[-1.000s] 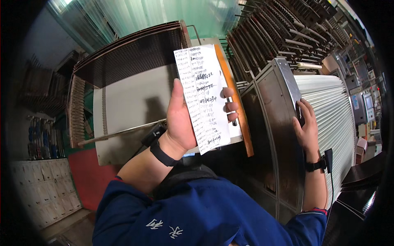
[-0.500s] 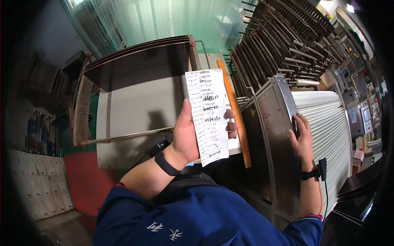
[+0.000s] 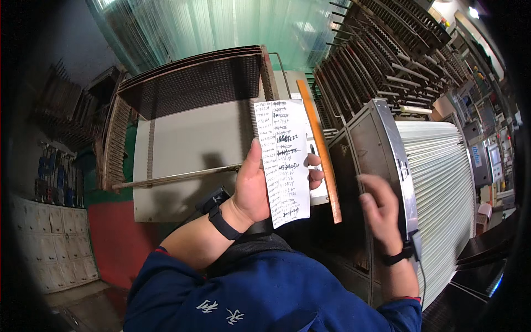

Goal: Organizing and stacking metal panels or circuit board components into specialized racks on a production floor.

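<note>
A long white sheet of paper [image 3: 287, 191] with handwritten columns, some entries crossed out, stands tilted up in front of me. My left hand [image 3: 251, 185] is closed on it, thumb along its left edge and fingertips showing past its right edge. My right hand [image 3: 380, 213], slightly blurred, hangs in the air over the dark side of a metal cabinet [image 3: 362, 130]. Its fingers are curved and apart from the thumb, with nothing seen in them. Behind the paper, more white paper and an orange strip [image 3: 318, 149] lie on the light tabletop [image 3: 188, 144].
A brown rack frame [image 3: 193, 83] with slotted sides stands on the table, its rod crossing the front. White ribbed panels [image 3: 437, 177] fill the space right of the cabinet. Stacked dark racks [image 3: 381, 61] rise at the back right. Pale lockers [image 3: 61, 243] stand far left.
My right hand has come off the cabinet's top edge and moved left and a little down. The left hand still holds the paper, shifted only slightly in view.
</note>
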{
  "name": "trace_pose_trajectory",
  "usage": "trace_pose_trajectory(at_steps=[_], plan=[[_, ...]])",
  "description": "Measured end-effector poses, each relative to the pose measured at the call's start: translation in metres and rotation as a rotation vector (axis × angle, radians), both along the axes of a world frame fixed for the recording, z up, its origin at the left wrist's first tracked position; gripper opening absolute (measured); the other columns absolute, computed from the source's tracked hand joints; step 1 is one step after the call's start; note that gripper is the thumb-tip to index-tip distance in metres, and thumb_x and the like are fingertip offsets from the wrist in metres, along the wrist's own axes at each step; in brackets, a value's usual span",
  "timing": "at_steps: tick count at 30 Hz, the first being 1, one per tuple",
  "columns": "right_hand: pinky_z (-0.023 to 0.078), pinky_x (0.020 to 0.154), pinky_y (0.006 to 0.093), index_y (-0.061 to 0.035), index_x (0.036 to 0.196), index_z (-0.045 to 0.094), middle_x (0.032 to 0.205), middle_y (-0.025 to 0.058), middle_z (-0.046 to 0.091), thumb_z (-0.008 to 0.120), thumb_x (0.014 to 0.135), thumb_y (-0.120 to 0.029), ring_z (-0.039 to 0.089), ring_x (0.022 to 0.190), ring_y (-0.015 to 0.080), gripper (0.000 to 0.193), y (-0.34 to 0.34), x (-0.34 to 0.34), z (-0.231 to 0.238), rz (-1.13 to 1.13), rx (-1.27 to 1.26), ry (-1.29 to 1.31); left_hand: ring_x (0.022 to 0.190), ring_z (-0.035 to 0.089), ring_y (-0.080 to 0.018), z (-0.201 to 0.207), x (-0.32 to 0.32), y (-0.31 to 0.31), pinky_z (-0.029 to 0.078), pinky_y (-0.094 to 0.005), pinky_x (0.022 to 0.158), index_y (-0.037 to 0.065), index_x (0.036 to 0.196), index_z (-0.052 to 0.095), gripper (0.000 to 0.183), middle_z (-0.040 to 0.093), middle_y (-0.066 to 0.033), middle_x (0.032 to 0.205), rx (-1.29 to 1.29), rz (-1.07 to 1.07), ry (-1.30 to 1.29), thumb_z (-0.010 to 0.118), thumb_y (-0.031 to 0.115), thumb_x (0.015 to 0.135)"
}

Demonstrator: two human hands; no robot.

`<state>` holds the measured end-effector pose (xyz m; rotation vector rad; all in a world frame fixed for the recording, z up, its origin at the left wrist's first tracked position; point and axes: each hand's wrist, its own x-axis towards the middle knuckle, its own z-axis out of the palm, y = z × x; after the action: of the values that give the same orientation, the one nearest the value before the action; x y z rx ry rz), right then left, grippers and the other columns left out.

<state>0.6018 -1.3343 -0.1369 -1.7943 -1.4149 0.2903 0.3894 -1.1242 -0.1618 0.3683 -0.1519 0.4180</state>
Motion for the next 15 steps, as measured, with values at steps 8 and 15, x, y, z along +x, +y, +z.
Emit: trace_pose_trajectory(at_steps=[8,15], plan=[[0.048,0.096,0.0306,0.0022,0.129,0.061,0.118,0.0056,0.067,0.062,0.103,-0.02,0.06,0.108,0.0121,0.033,0.032,-0.103,-0.051,0.166,-0.154,1.098,0.123,0.059,-0.0352,-0.005,-0.015,-0.01,0.048,-0.0508,0.107,0.004,0.151,0.04,0.087,0.058,-0.0216,0.136,0.005,-0.029,0.049,0.04,0.073,0.098],[0.054,0.084,0.0287,0.0026,0.113,0.066,0.097,0.0063,0.071,0.056,0.105,-0.01,0.066,0.089,0.0132,0.018,0.003,-0.106,-0.078,-0.023,-0.028,0.773,0.138,0.049,-0.0387,-0.02,-0.042,0.004,0.039,-0.0535,0.115,0.007,0.156,0.033,0.078,0.049,-0.023,0.15,0.217,0.08,0.225,0.035,0.065,0.104]])
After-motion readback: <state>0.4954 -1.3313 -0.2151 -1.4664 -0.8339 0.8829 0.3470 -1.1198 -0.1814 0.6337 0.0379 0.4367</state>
